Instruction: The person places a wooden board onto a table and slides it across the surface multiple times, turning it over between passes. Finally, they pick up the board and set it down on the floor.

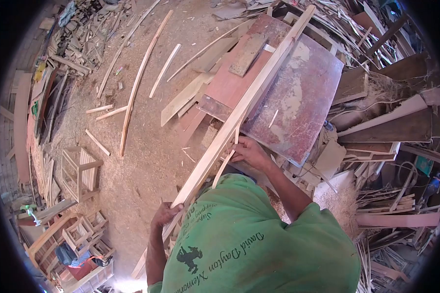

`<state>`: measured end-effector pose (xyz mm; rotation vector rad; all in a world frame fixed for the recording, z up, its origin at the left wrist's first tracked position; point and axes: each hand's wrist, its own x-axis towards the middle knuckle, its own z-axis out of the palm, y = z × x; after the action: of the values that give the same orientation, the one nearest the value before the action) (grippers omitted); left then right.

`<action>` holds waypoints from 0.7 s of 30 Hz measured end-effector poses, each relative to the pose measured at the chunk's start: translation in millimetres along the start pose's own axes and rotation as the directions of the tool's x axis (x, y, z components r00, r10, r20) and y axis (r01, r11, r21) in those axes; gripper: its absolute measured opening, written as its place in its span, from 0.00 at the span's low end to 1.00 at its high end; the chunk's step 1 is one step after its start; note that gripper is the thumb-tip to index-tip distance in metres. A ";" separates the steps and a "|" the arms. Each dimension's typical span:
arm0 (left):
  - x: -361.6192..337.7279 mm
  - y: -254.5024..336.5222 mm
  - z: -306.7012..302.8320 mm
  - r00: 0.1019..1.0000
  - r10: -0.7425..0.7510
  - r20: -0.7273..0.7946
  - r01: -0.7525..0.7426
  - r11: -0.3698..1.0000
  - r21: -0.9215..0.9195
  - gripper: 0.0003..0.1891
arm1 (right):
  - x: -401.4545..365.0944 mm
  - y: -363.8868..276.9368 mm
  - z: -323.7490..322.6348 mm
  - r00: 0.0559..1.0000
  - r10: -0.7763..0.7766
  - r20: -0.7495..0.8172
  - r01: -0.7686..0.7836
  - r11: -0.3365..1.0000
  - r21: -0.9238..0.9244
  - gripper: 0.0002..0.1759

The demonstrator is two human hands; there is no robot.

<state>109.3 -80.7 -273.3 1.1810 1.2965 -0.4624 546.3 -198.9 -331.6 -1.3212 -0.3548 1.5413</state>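
Observation:
A long pale wooden beam [215, 146] runs diagonally from the lower left to the upper right, its far part lying over a red-brown worn table [298, 97]. My left hand [168, 214] is closed on the near part of this beam. Beside the beam, close to my body, my right hand [248, 152] pinches a thin wooden strip [223, 168], which curves down toward my green shirt. A flat board [248, 54] and a small pale stick [273, 118] lie on the table.
Long strips [144, 78] and short sticks lie on the sawdust-covered floor at the left. A small wooden frame [80, 174] stands at the lower left, with stacked frames below it. Scrap wood [386, 205] is piled along the right; planks [186, 100] lean by the table.

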 end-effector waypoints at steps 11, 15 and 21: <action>30.8 -26.4 8.6 0.987 0.078 -0.141 -0.064 0.992 0.105 0.47 | -33.5 23.3 -77.1 0.894 -0.129 -0.430 -0.213 0.722 -0.659 0.20; 51.3 -44.2 11.9 0.985 0.069 -0.157 -0.050 0.991 0.125 0.45 | -60.1 4.6 -100.5 0.755 -0.609 -0.245 -0.227 0.108 -0.968 0.17; 65.0 -35.1 5.8 0.979 0.122 -0.166 -0.089 0.977 0.193 0.45 | -131.6 14.2 -152.8 0.730 -0.475 -0.492 -0.376 0.322 -0.869 0.17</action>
<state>101.7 -78.1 -347.0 1.4669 1.3557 -0.4134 652.5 -370.7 -323.3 -2.6965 -0.9018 0.4683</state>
